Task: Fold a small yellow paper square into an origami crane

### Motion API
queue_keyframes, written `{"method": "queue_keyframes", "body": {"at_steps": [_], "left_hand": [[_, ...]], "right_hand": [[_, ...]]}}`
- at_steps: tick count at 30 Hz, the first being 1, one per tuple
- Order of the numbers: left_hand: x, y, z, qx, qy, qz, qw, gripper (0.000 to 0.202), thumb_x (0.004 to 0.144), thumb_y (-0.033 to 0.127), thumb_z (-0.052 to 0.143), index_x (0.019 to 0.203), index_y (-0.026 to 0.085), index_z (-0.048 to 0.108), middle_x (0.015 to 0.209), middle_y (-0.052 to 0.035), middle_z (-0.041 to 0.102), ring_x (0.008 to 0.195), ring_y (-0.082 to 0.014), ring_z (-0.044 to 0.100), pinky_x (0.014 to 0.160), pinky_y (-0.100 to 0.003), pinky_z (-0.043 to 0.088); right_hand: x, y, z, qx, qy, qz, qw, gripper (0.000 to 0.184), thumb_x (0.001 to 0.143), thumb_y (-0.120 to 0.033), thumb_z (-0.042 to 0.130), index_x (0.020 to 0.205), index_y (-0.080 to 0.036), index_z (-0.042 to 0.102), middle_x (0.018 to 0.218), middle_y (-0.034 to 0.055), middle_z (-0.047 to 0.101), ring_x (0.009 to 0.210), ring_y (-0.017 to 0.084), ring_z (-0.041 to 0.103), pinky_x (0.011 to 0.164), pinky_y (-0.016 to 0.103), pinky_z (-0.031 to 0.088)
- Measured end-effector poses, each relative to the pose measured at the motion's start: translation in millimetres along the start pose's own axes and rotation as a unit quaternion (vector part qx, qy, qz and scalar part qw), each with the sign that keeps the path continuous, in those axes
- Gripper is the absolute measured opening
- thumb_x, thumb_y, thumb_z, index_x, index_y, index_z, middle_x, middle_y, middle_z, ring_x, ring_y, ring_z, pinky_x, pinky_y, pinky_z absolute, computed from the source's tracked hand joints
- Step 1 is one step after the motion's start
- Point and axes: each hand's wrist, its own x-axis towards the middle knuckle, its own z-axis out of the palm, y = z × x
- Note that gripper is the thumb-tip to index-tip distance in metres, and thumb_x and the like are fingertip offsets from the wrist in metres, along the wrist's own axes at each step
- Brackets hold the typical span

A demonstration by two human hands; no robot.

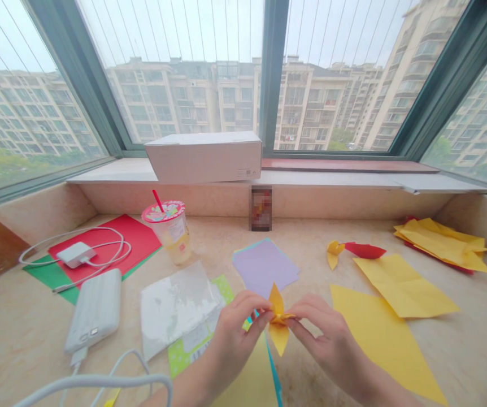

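A yellow folded paper flower (278, 333) with pointed petals is held up between my two hands, low in the middle of the head view. My left hand (240, 319) pinches its left petal, and my right hand (322, 328) pinches the right one. One petal points up and another down. Beneath the hands lie sheets of yellow and blue paper (247, 384), partly covered by my left forearm. A lilac paper stack (264, 265) sits just beyond the flower.
Yellow sheets (383, 333), small folded yellow and red pieces (364, 250) and a paper pile (442, 243) lie right. Left are a clear plastic sleeve (175, 305), drink cup (173, 232), power bank (95, 311), charger (75, 254) and red paper (129, 240). A white box (205, 161) stands behind.
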Motion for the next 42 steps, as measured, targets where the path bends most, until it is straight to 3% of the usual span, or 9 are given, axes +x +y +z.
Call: {"method": "queue_keyframes", "body": {"at_steps": [9,16,28,34,42], "left_hand": [[1,0,-1.9,0.017,0.025,-0.025,0.999,0.007,0.089,0.015,0.063,0.087,0.02,0.068,0.077,0.0008,0.07,0.069,-0.012,0.063,0.067,-0.021,0.05],[-1,1,0.8,0.013,0.008,-0.044,0.999,0.008,0.089,0.016,0.062,0.086,0.02,0.068,0.077,0.0002,0.07,0.068,-0.0121,0.063,0.067,-0.022,0.05],[2,5,-0.4,0.009,-0.002,-0.024,1.0,0.01,0.091,0.019,0.059,0.085,0.019,0.067,0.078,-0.0027,0.071,0.069,-0.0137,0.063,0.067,-0.023,0.05],[3,4,-1.3,-0.011,-0.033,-0.079,0.996,0.012,0.091,0.025,0.061,0.096,0.02,0.07,0.084,-0.0027,0.072,0.07,-0.0139,0.063,0.067,-0.024,0.05],[5,-1,-1.8,-0.036,-0.021,-0.09,0.995,0.013,0.091,0.024,0.059,0.085,0.018,0.069,0.083,-0.0044,0.073,0.075,-0.0166,0.065,0.07,-0.026,0.05]], "right_hand": [[-3,2,-1,-0.003,0.043,-0.005,0.999,0.014,0.093,-0.022,0.063,0.106,-0.025,0.067,0.093,0.0042,0.069,0.084,0.019,0.065,0.075,0.032,0.056],[-4,0,-4,0.0,0.039,-0.038,0.999,0.014,0.093,-0.014,0.061,0.101,-0.024,0.066,0.093,0.004,0.068,0.088,0.019,0.065,0.076,0.031,0.056],[0,-8,-5,-0.013,0.032,-0.009,0.999,0.009,0.095,-0.02,0.059,0.093,-0.022,0.068,0.085,0.0045,0.069,0.082,0.02,0.065,0.073,0.032,0.055],[3,-10,-4,0.0,0.031,0.014,0.999,0.009,0.095,-0.022,0.06,0.092,-0.023,0.068,0.087,0.0045,0.07,0.084,0.02,0.065,0.075,0.032,0.054],[6,-11,-4,0.007,0.055,0.024,0.998,0.012,0.095,-0.024,0.059,0.087,-0.022,0.067,0.086,0.0046,0.07,0.083,0.02,0.065,0.075,0.031,0.053]]}}
